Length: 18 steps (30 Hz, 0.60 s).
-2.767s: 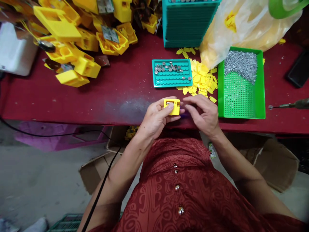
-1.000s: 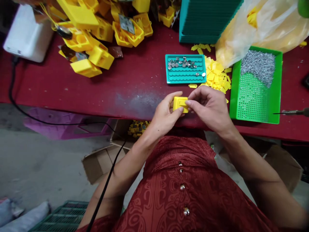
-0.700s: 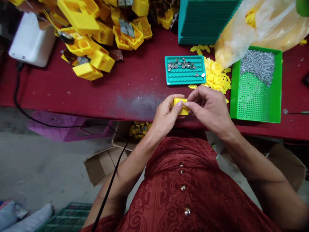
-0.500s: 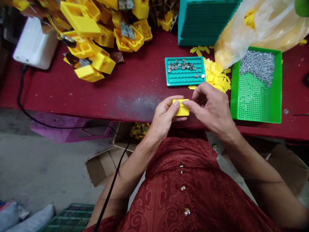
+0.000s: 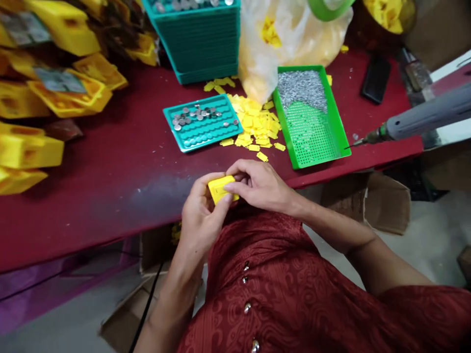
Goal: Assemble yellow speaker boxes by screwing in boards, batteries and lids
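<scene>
A small yellow plastic case [image 5: 218, 187] is held at the table's front edge, between both hands. My left hand [image 5: 202, 215] wraps around its left side with the thumb along the lower edge. My right hand [image 5: 259, 185] pinches its right side, thumb lying on the top face. Whether a smaller part sits under the right fingers is hidden. Just beyond the hands lie a teal ridged tray [image 5: 206, 135] bearing several button cells [image 5: 198, 113] and a heap of small yellow plastic covers [image 5: 257, 122].
A green perforated basket [image 5: 344, 142] holds many small screws [image 5: 303, 88]. An electric screwdriver [image 5: 423, 117] points in from the right, near a black phone [image 5: 376, 78]. Stacked teal trays [image 5: 206, 46], a plastic bag [image 5: 294, 34] and yellow housings [image 5: 73, 90] stand behind.
The view has swung to the right, bringing the screwdriver and phone into sight. My right hand has closed in on the yellow case, which is now tilted and gripped from both sides.
</scene>
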Motion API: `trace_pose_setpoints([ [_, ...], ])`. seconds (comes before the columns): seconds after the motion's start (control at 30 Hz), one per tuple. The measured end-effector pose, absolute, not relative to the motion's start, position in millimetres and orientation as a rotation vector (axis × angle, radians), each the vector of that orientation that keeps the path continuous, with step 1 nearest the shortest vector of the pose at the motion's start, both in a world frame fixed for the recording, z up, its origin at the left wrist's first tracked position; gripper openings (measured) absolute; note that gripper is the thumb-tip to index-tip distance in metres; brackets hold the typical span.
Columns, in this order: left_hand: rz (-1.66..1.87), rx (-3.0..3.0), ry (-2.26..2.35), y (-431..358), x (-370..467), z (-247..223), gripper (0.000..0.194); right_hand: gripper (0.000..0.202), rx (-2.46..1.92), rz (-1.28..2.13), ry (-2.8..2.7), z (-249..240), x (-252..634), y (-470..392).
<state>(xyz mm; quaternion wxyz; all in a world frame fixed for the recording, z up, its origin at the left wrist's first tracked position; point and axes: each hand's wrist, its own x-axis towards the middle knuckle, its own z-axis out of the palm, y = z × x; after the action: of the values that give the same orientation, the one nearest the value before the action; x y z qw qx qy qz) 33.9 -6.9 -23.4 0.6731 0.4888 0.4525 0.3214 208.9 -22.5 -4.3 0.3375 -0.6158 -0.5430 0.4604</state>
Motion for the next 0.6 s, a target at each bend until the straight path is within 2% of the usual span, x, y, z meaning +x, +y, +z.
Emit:
trace_pose_setpoints([
  [0.23, 0.67, 1.122, 1.0, -13, 56, -16, 0.05, 0.018, -1.552, 1.106, -1.347, -5, 225, -41],
  [0.3, 0.626, 1.081, 0.982, -10, 62, -14, 0.052, 0.02, -1.582, 0.978, -1.324, 0, 232, -56],
  [0.37, 0.593, 1.028, 0.983, -6, 65, -14, 0.054, 0.017, -1.641, 0.727, -1.263, 10, 243, -77],
  [0.47, 0.593, 0.994, 1.011, -2, 66, -14, 0.054, 0.035, -1.682, 0.161, -1.003, 30, 269, -105],
  [0.53, 0.597, 1.001, 1.016, 0, 67, -14, 0.054, 0.038, -1.574, -0.167, -0.855, 42, 289, -109],
  [0.6, 0.598, 1.01, 1.011, 1, 68, -13, 0.055, 0.053, -1.426, -0.225, -0.908, 53, 308, -99],
])
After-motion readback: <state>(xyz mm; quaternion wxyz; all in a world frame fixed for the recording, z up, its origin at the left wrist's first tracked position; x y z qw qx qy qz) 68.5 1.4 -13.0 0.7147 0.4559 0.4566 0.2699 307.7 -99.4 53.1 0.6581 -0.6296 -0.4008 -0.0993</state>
